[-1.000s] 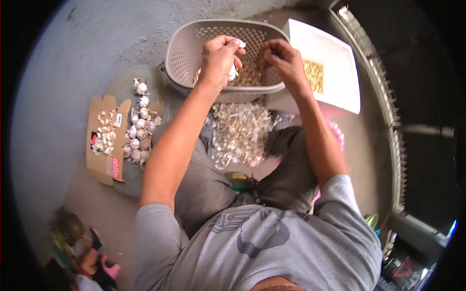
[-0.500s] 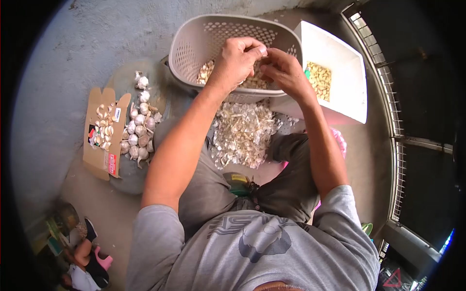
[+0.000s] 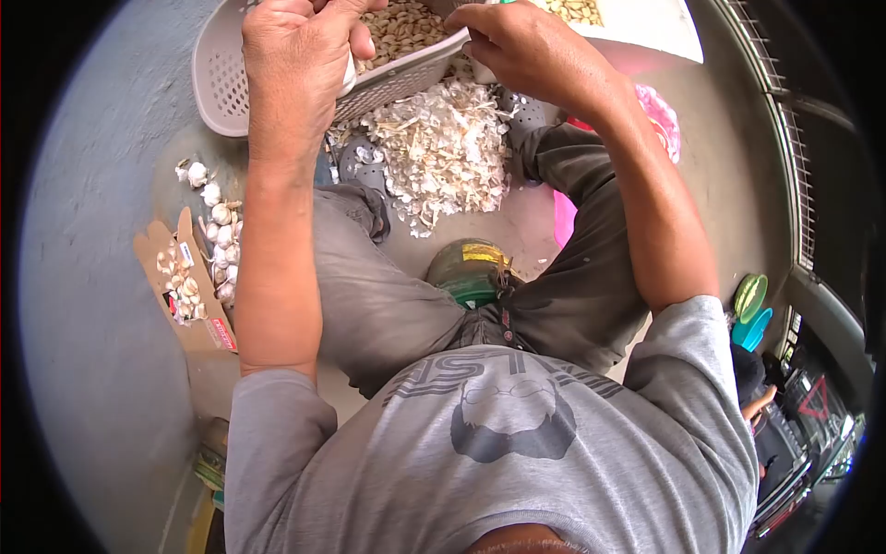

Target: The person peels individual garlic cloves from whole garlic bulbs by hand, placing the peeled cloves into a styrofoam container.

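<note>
My left hand (image 3: pixel 300 42) is over the near left part of a grey perforated basket (image 3: pixel 220 88), its fingers curled and partly cut off by the top edge of the view. A small pale thing (image 3: pixel 349 76) shows beside its palm, its kind unclear. At the basket's right end is my right hand (image 3: pixel 531 46), with bent fingers pointing left toward the rim; their tips are partly hidden. Many garlic cloves (image 3: pixel 401 35) lie in the basket between the two hands. A white foam box (image 3: pixel 646 35) on the right holds peeled garlic cloves (image 3: pixel 576 11).
A heap of papery garlic skins (image 3: pixel 443 152) covers the floor between my feet. Whole garlic bulbs (image 3: pixel 221 231) lie on the left, beside a cardboard piece (image 3: pixel 198 337) bearing loose cloves (image 3: pixel 182 286). A pink bag (image 3: pixel 657 115) is by my right leg. Another person (image 3: pixel 749 379) is at the lower right.
My view has tilted down, so basket and hands appear higher. My hands, close together before over the basket, are now apart, the left one further left.
</note>
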### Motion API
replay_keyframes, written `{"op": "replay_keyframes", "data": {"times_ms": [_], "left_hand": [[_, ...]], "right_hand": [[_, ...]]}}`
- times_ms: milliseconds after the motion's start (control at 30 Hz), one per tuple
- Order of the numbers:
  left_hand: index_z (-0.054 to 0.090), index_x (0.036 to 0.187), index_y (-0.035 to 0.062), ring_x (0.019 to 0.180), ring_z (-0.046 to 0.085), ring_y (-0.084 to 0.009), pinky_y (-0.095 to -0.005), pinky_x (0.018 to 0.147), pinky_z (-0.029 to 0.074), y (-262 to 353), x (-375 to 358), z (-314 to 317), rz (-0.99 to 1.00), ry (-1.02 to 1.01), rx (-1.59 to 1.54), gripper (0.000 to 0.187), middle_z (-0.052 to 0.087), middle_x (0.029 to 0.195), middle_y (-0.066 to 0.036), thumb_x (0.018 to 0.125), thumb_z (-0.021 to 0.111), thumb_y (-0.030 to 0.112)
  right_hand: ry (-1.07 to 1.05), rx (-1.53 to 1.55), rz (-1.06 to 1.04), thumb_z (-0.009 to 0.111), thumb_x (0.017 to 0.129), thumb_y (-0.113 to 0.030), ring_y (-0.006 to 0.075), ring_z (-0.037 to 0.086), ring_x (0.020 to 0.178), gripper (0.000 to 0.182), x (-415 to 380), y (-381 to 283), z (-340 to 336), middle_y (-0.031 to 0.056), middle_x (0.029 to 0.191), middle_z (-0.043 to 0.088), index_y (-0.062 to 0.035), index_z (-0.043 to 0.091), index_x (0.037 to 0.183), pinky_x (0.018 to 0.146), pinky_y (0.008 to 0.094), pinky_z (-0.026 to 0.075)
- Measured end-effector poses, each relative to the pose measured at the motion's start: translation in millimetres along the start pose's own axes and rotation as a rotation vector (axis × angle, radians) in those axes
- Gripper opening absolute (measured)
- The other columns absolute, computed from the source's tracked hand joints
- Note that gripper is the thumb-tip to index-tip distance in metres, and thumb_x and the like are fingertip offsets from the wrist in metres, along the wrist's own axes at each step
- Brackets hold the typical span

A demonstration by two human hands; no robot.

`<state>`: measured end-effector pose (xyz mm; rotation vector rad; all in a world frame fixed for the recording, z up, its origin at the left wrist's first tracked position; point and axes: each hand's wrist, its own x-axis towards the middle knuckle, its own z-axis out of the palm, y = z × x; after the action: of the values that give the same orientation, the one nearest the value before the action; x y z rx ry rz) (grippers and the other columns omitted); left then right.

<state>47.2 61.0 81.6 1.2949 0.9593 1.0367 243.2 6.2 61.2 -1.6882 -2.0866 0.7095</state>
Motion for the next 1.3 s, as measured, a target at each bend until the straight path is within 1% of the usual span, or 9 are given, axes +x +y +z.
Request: {"op": "replay_keyframes", "data": {"times_ms": [167,300,367,433,667,800,900,1000,1300], "left_hand": [[0.073,0.095,-0.0018,0.047,0.051,-0.0024,-0.0181,0.039,0.035,1.7,-14.2,8.3,-0.003,-0.008,0.199,0.015,0.067,0.073,-0.004,0.099,0.067,0.011],[0.073,0.094,-0.0019,0.047,0.051,-0.0031,-0.0196,0.039,0.038,-19.9,2.4,2.8,0.055,0.032,0.066,0.014,0.067,0.073,-0.004,0.099,0.067,0.010],[0.072,0.094,-0.0029,0.047,0.053,-0.0050,-0.0204,0.039,0.041,-23.3,9.1,-2.8,-0.007,0.050,-0.043,0.016,0.067,0.074,-0.006,0.099,0.068,0.011],[0.072,0.095,-0.0033,0.048,0.055,-0.0060,-0.0205,0.040,0.043,-26.2,12.8,-6.1,-0.061,0.035,-0.109,0.016,0.067,0.075,-0.007,0.099,0.068,0.012],[0.073,0.100,-0.0021,0.050,0.061,-0.0076,-0.0210,0.043,0.048,-69.9,-16.1,-35.3,-0.103,0.083,-0.256,0.016,0.074,0.082,-0.012,0.093,0.075,0.012],[0.071,0.106,-0.0032,0.051,0.059,-0.0085,-0.0231,0.045,0.050,-53.8,-16.8,-41.8,-0.105,0.110,-0.145,0.019,0.073,0.086,-0.013,0.097,0.070,0.013],[0.070,0.110,-0.0038,0.050,0.059,-0.0095,-0.0248,0.043,0.050,-73.1,-5.2,-52.6,-0.210,0.104,-0.216,0.018,0.073,0.088,-0.014,0.098,0.067,0.010],[0.070,0.107,-0.0032,0.050,0.058,-0.0082,-0.0233,0.042,0.047,-60.1,-4.5,-48.6,-0.218,0.075,-0.250,0.016,0.072,0.084,-0.012,0.098,0.066,0.010],[0.073,0.100,-0.0035,0.051,0.057,-0.0064,-0.0217,0.044,0.044,-40.3,-25.4,-32.8,-0.001,0.127,-0.223,0.015,0.072,0.079,-0.007,0.096,0.069,0.011]], "right_hand": [[0.128,-0.115,-0.126,0.063,0.092,-0.010,0.0362,0.072,0.085,0.028,-24.5,19.7,21.0,0.0214,0.091,0.072,-0.0004,0.067,0.118,0.077,0.0438,0.056],[0.035,-0.064,-0.185,0.063,0.091,-0.009,0.0414,0.070,0.088,0.027,-11.9,24.0,24.7,0.0239,0.091,0.071,-0.0020,0.069,0.117,0.079,0.0482,0.056],[0.109,-0.043,-0.296,0.058,0.088,-0.004,0.0404,0.071,0.081,0.014,-9.4,27.4,28.2,0.0247,0.079,0.069,-0.0012,0.066,0.099,0.071,0.0496,0.058],[0.038,-0.107,-0.248,0.058,0.088,-0.005,0.0412,0.071,0.082,0.015,-12.9,28.8,24.8,0.0246,0.082,0.069,-0.0005,0.066,0.100,0.073,0.0502,0.057],[0.053,-0.011,-0.103,0.059,0.090,-0.007,0.0414,0.070,0.091,0.035,-31.8,10.5,11.7,0.0248,0.095,0.072,-0.0036,0.068,0.123,0.082,0.0471,0.055],[0.140,0.219,-0.116,0.063,0.092,-0.011,0.0314,0.072,0.081,0.032,-15.2,1.5,17.6,0.0241,0.092,0.072,0.0009,0.068,0.121,0.076,0.0401,0.057],[0.133,0.613,-0.096,0.071,0.092,-0.010,0.0195,0.069,0.079,0.035,19.5,-4.4,31.8,0.0139,0.096,0.074,0.0041,0.066,0.124,0.072,0.0353,0.057],[0.137,0.618,-0.167,0.067,0.099,-0.010,0.0124,0.067,0.080,0.035,49.6,-21.4,46.2,0.0090,0.103,0.071,0.0039,0.061,0.130,0.067,0.0286,0.056],[0.080,0.807,-0.052,0.069,0.098,-0.013,0.0116,0.067,0.070,0.021,55.1,-38.6,46.3,0.0069,0.084,0.071,0.0039,0.069,0.112,0.061,0.0259,0.054]]}}
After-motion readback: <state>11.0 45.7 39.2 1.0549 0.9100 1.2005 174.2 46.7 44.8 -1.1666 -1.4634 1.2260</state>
